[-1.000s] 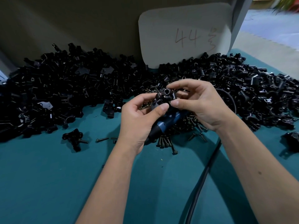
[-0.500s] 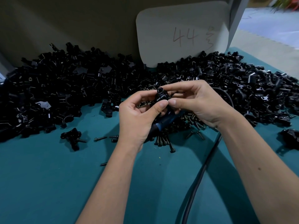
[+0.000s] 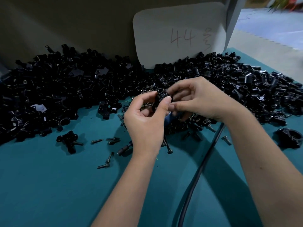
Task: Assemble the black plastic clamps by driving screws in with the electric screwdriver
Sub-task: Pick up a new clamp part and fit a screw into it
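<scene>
Hands meet over a teal table [image 3: 49, 185]: the left hand [image 3: 146, 122] and right hand [image 3: 201, 99] both pinch one black plastic clamp [image 3: 161, 98] between thumb and fingertips, held just above loose screws [image 3: 113, 141]. A heap of black clamp parts [image 3: 73, 89] stretches across the table behind them. A black cable [image 3: 196, 174] runs beneath the right forearm, and a card marked "44" [image 3: 178, 35] stands upright behind the heap.

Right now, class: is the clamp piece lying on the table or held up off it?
Held up. Both hands, left hand and right hand, pinch the clamp piece above the teal table.
</scene>
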Tool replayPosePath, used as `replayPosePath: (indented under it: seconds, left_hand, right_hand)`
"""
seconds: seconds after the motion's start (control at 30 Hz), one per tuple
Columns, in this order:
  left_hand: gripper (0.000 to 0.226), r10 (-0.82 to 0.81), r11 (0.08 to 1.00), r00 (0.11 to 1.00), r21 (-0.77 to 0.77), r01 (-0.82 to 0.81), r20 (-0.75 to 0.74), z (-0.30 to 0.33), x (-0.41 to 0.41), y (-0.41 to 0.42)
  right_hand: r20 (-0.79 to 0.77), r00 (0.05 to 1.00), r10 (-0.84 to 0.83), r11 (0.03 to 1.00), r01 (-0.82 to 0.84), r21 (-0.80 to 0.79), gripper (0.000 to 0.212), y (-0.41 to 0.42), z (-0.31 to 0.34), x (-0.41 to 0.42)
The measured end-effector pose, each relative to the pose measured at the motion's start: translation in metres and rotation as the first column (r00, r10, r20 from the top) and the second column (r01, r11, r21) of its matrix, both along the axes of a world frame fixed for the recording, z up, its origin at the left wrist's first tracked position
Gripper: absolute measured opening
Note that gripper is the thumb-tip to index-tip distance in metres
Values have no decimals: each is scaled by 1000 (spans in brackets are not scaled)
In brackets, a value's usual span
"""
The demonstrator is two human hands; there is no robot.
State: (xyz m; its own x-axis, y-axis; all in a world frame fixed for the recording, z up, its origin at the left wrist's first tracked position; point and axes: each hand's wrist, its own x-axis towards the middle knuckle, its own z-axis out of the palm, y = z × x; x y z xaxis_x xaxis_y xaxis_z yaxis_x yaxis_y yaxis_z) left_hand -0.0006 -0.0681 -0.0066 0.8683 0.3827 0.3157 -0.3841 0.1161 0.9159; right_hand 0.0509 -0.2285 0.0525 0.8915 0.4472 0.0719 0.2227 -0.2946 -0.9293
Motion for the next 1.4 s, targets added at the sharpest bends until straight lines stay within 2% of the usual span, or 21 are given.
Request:
replayPosePath:
  seconds: [0.07,0.13,0.23,0.3,0.4,0.53,0.7,0.83,0.9,0.97,1.03,1.1,1.13,1.17,1.23,1.3,1.33,1.4]
  left_hand:
    - [20,53,993,998,107,-57,35,-3,-1,-3]
    - [21,64,984,996,160,-73,64,-3,0,0]
    - [20,60,955,991,282,-92,119,-2,2,5]
    - [20,69,914,982,383,-133,175,-1,5,9]
    - [21,96,865,970,464,-191,222,0,11,18]
    - [22,141,890,968,401,-217,209,-3,17,30]
    - [24,168,919,967,323,-224,194,-2,12,26]
    - [24,221,923,951,268,-275,214,-2,5,19]
    - [23,201,942,961,232,-244,191,-4,-1,15]
    - [20,155,965,976,188,-182,150,-6,-8,12]
    - [19,135,980,986,132,-148,102,-6,-14,11]
    - [18,141,987,989,67,-144,45,-6,-16,10]
    - [17,147,989,989,28,-148,16,-5,-17,9]
    - [18,154,988,988,-7,-154,-9,-5,-17,7]
    - [16,159,985,986,-62,-161,-41,-6,-19,1]
    - [14,151,981,987,-114,-157,-61,-9,-22,-6]
    - [13,145,979,987,-133,-154,-70,-11,-24,-9]
    - [14,124,978,988,-156,-137,-92,-15,-26,-12]
  right_hand:
    - [-8,998,-57,961,53,-272,22,-11,9,2]
    - [-120,988,-94,860,20,-509,21,-22,16,1]
    - [-318,929,-188,732,-83,-677,34,-23,19,-3]
    - [-353,908,-224,658,-126,-742,43,-14,16,-6]
    - [-315,926,-210,559,-151,-815,46,5,9,-9]
    - [-253,953,-169,483,-144,-864,35,26,0,-12]
    - [-185,978,-97,482,-117,-868,8,35,-1,-13]
    - [-174,983,-61,539,-115,-834,14,35,-1,-15]
    - [-209,978,-15,584,-161,-795,11,29,1,-16]
    - [-257,965,48,724,-211,-657,10,21,5,-16]
    - [-239,965,112,900,-200,-387,15,9,9,-13]
    - [-211,967,145,988,-154,-25,23,0,10,-11]
    - [-234,957,169,973,-124,196,25,-4,9,-10]
    - [-266,941,210,913,-91,397,24,-5,8,-8]
    - [-321,914,249,782,6,623,18,-3,6,-5]
    - [-406,895,183,735,150,661,20,2,3,0]
    - [-434,890,137,744,196,638,22,4,1,2]
    - [-422,905,59,824,195,533,25,6,-2,2]
